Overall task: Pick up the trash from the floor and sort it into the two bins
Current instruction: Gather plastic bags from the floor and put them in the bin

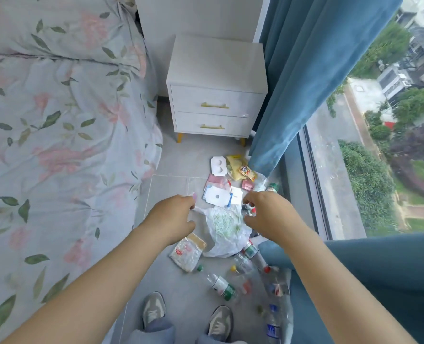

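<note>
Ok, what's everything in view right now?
Plastic bag: one, white with green print, between the hands.
Plastic bottles: several, clear, floor right of bag.
Cardboard pieces: at least two, white, beyond bag.
Pink wrappers: two, beyond bag.
Snack wrapper: one, yellow, by curtain foot.
Clear packet: one, tan-edged, left of bag.
Bins: none in view.
Nightstand: one, white, ahead.
Bed: one, floral, left.
Curtain: one, blue, right.
Shoes: two, grey, bottom.
Left hand: one, at bag's left edge.
Right hand: one, over bag's right side.
</note>
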`<state>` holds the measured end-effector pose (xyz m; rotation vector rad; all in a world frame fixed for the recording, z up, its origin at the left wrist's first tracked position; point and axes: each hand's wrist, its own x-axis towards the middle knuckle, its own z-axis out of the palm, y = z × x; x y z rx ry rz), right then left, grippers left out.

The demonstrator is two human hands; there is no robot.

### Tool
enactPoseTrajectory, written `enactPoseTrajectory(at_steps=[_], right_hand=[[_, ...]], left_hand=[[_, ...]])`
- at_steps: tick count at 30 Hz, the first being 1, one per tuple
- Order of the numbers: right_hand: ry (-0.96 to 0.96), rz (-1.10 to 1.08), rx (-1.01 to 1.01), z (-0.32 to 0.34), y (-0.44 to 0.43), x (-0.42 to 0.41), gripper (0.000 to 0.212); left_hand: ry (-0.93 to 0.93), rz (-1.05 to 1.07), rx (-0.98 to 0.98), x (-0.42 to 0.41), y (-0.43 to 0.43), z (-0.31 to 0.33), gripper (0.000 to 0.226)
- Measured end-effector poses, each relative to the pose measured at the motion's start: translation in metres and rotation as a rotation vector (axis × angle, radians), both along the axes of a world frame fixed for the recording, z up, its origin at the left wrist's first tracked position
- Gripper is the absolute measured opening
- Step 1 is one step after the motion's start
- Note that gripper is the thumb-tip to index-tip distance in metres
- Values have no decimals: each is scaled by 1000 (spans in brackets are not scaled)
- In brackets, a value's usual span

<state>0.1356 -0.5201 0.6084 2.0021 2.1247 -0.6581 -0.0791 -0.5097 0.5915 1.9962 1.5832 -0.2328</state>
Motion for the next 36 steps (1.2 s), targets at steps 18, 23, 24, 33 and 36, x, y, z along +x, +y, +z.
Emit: enactPoseTrajectory(at_steps=[18,23,24,33,36], right_hand=[[-133,107,5,-447,65,-10,41],[-222,217,91,-498,65,-11,40],[-237,221,90,-504,61,-10,40],[-250,211,-69,-541,23,2,58],[-273,205,-106,-560,25,6,69]], left_hand=[[138,-245,38,-11,77,-458,39],[209,-377,113,-11,82,-520,39],[203,-391,122,-10,78,-528,40],[254,-438,23,-17,43,-568,49],[250,-435,26,-18,40,-576,58]])
